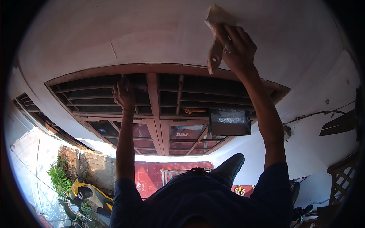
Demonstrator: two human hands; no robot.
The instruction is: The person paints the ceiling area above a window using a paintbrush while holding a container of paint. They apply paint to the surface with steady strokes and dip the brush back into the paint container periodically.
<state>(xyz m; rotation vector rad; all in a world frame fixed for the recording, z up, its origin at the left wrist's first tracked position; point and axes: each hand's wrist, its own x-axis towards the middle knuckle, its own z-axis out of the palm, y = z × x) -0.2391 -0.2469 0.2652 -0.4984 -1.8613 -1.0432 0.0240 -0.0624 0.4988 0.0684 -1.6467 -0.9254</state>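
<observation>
My right hand (238, 47) is closed round a paintbrush (215, 53) with a wooden handle that has a hole near its end. The bristles lie at the pale wall (159, 41) above the window; from here I cannot tell how firmly they press. On the left, my left hand (124, 94) is closed on a window bar (136, 110) in the slatted upper part of the brown window frame (153, 91). Below my right hand, a black paint tray (230, 131) with whitish paint in it sits against the window.
An orange-handled tool (194, 110) lies beside the tray; its kind is unclear. Far below are red floor tiles (146, 176) and part of a ladder (167, 175). One shoe (230, 169) of mine shows. A yellow-and-black motorbike (91, 193) and green plants (59, 176) are at lower left.
</observation>
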